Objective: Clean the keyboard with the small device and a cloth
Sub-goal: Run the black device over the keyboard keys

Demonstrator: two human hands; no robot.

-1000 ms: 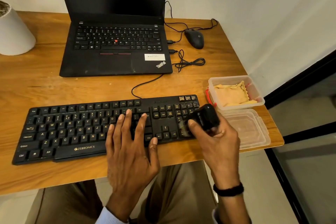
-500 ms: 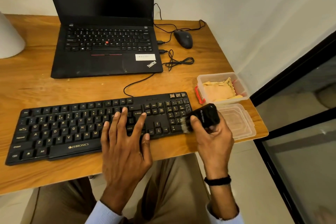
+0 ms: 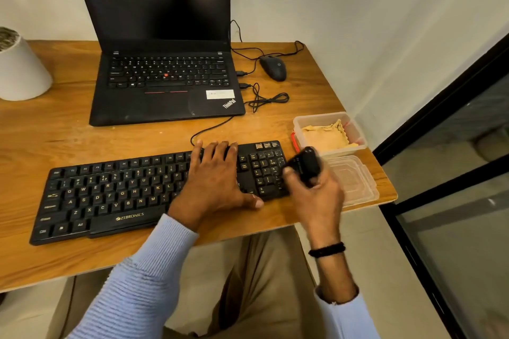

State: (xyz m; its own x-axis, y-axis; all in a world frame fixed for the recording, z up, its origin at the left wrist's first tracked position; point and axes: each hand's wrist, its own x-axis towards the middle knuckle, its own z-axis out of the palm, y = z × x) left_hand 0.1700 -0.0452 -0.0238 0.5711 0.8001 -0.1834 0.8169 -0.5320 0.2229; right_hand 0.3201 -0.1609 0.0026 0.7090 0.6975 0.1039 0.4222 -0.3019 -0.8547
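A warm brown wooden table (image 3: 55, 140) fills a corner of white walls, with a black-framed glass panel (image 3: 454, 201) to its right. Along its near part lies a long black plastic keyboard (image 3: 110, 195). Beyond that sit an open black laptop (image 3: 165, 102), a black corded mouse (image 3: 272, 67) and, far left, a white conical pot (image 3: 22, 71).

The left hand (image 3: 214, 179) lies flat on the keyboard, right of the letter keys, its fingers straight and spread. The right hand (image 3: 316, 195) grips a small black device (image 3: 305, 165), blurred, at the number pad's right edge.

Just beside it lies a clear plastic lid (image 3: 355, 181). Behind the lid, an open clear plastic tub (image 3: 300, 124) holds a crumpled yellow cloth (image 3: 325, 136).
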